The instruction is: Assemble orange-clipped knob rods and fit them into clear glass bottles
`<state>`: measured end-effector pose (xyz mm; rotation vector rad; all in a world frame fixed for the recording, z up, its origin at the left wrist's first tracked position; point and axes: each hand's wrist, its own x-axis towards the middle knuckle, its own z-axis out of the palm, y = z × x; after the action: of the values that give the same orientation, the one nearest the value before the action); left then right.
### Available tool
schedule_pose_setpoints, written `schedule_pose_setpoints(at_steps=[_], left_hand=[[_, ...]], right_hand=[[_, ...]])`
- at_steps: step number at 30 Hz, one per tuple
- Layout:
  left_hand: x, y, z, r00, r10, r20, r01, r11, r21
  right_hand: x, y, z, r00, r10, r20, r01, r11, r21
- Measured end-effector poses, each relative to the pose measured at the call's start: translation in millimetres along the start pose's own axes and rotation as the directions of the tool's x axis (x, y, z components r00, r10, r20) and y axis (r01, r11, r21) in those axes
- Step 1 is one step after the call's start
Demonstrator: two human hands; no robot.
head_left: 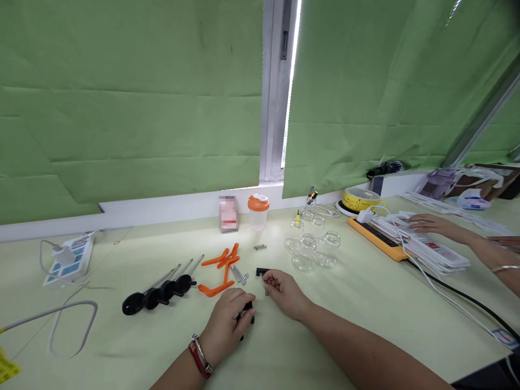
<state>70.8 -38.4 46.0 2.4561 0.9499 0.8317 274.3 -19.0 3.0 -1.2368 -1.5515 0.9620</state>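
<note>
While the left hand (232, 318) curls loosely around a black part (248, 309), its thumb and fingers closed about it, the right hand (286, 292) pinches a small metal piece (266, 288) between thumb and forefinger, perhaps a spring, though it is too small to be sure. The step in hand looks like working with small parts; the next move, I judge, calls for a steady left hold and a light, exact pinch on the right. The black part sits inside the left grasp, near the right fingertips but apart from them. Another black piece (260, 271) lies just beyond the right fingers. Past the left hand are screws (238, 274), orange pieces (211, 292) and black discs with metal rods (166, 291). Farther out lie springs (260, 247), with clear jars (303, 262) to the right. At far right, another person's hand (426, 223) rests on papers (441, 255).
</note>
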Motion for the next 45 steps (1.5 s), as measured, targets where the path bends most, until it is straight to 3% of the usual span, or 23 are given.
schedule_pose_setpoints(at_steps=[9, 23, 26, 30, 36, 45], left_hand=[[0, 4, 3.9, 1.0, -0.011, 0.0, 0.011, 1.0, -0.024], [-2, 1, 5.0, 0.999, 0.009, 0.05, -0.004, 0.995, -0.096], [-2, 1, 5.3, 0.999, 0.0, 0.04, 0.004, 0.995, -0.099], [-4, -3, 7.4, 0.998, -0.058, -0.015, 0.056, 0.992, -0.114], [-4, -4, 8.1, 0.984, -0.177, 0.01, 0.177, 0.979, -0.105], [0, 3, 3.3, 0.983, -0.177, 0.039, 0.18, 0.975, -0.128]], right_hand=[[-6, -11, -4, 0.99, -0.112, 0.087, 0.127, 0.974, -0.188], [3, -2, -6, 0.999, 0.019, -0.037, -0.016, 0.996, 0.086], [4, -2, -8, 0.995, 0.08, -0.051, -0.081, 0.997, -0.015], [2, -6, -11, 0.993, 0.118, 0.029, -0.104, 0.953, -0.284], [-2, -21, -9, 0.997, -0.02, 0.074, 0.06, 0.807, -0.587], [3, -25, -2, 0.981, -0.115, 0.153, 0.191, 0.66, -0.727]])
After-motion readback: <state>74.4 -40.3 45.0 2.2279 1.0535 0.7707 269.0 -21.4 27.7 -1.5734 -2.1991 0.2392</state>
